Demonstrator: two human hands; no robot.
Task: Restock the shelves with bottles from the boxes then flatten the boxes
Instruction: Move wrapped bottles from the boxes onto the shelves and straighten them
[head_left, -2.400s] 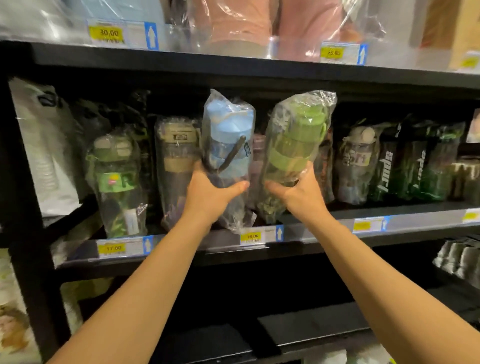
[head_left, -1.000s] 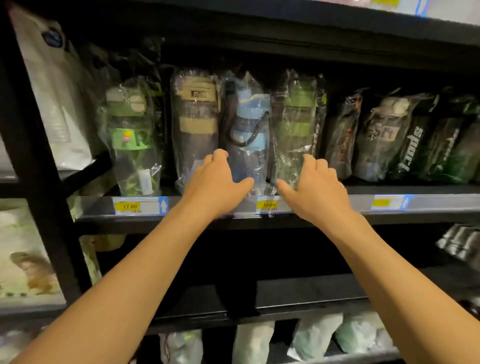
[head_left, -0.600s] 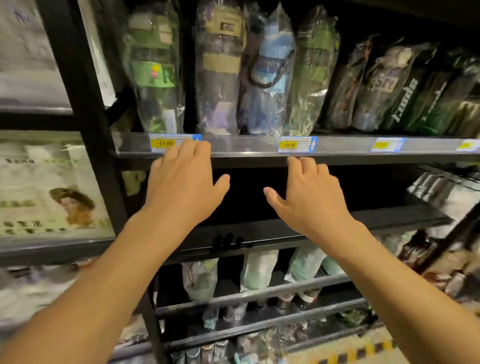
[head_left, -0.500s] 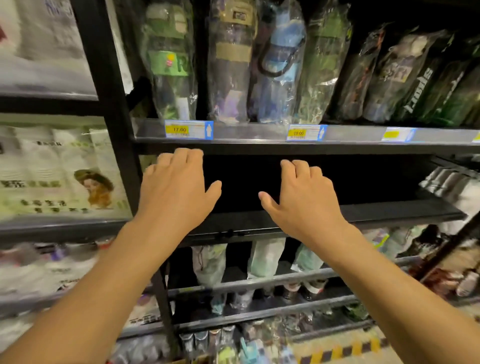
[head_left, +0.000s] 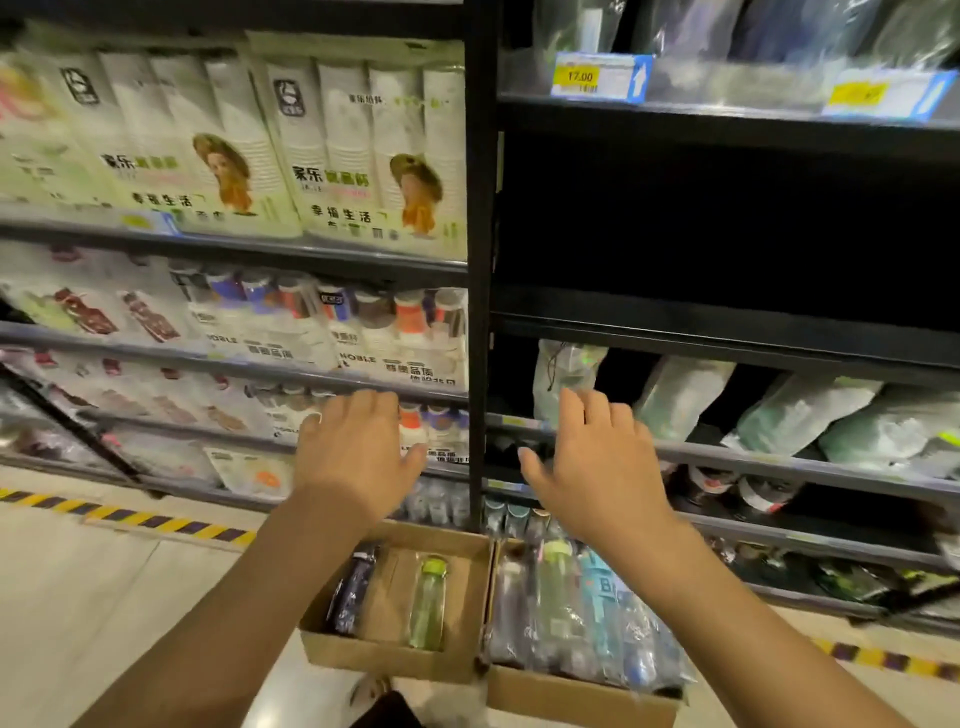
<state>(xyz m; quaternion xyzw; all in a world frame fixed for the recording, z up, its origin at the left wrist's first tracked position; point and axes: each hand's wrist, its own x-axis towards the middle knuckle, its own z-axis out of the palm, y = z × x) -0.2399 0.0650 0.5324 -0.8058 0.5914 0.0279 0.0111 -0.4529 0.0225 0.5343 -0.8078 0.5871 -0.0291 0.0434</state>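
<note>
Two open cardboard boxes sit on the floor below me. The left box holds a green bottle and a dark wrapped bottle. The right box is packed with several plastic-wrapped bottles. My left hand and my right hand hover empty above the boxes, fingers spread and relaxed, in front of the black shelving. At the top right edge, the shelf with the 17.00 price tag carries wrapped bottles, mostly cut off.
A black upright post splits the shelving. Left bays hold packs of paper cups and packaged cups. The right bay has a dark bare shelf and bagged goods below. Yellow-and-black striped tape marks the pale floor.
Both hands let go of the blue and green wrapped bottles on the shelf and dropped empty. My view tilted down and left, bringing the floor boxes into sight.
</note>
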